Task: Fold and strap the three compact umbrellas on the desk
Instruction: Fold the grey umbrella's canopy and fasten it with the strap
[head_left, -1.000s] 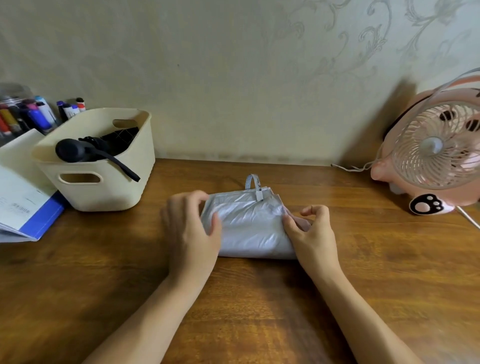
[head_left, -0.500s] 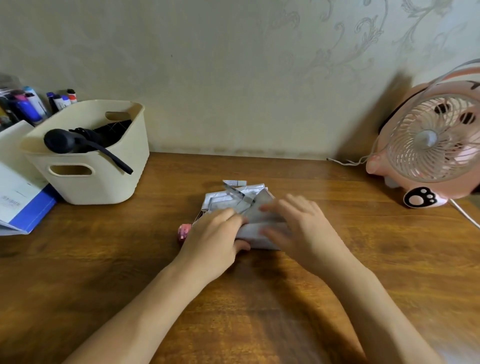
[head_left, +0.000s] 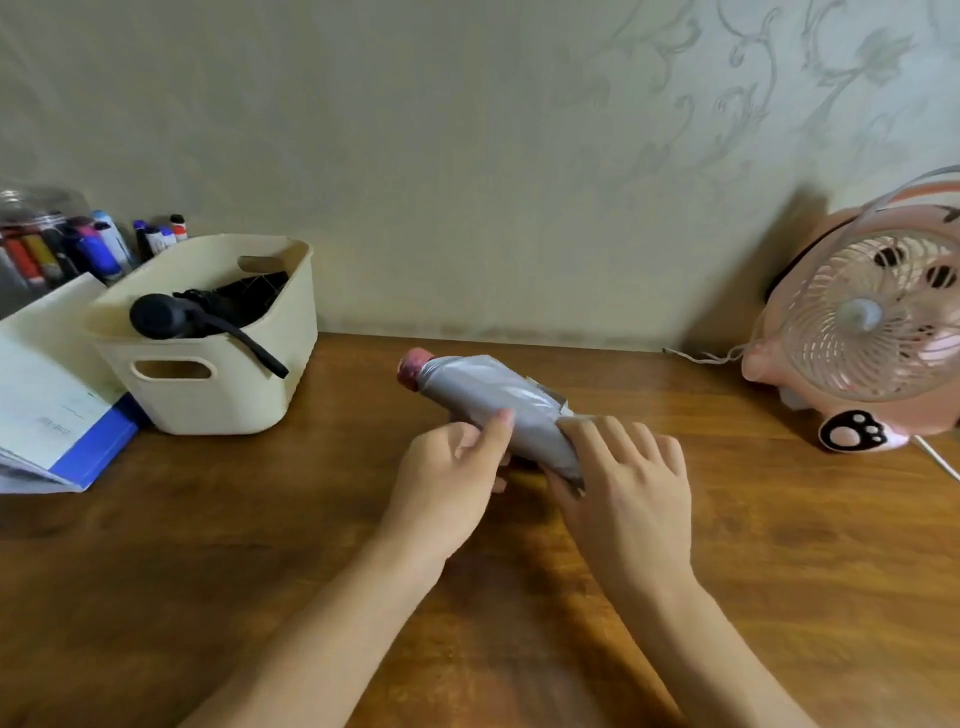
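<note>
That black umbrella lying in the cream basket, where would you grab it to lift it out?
Probably the rounded handle, reached from above. It lies raised at the left rim of the basket, clear of the walls and thick enough to wrap fingers round, while the rest of the black umbrella sits deeper inside. The loose strap draped over the front would likely just slip.

Umbrella (head_left: 493, 402) mid-desk (head_left: 208, 545), between hands; basket (head_left: 218, 384) left holding 1 umbrella (head_left: 208, 312); fan (head_left: 872, 332) right.

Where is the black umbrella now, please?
In the head view, the black umbrella lies inside the cream basket at the left of the desk, next to the booklet.
</note>
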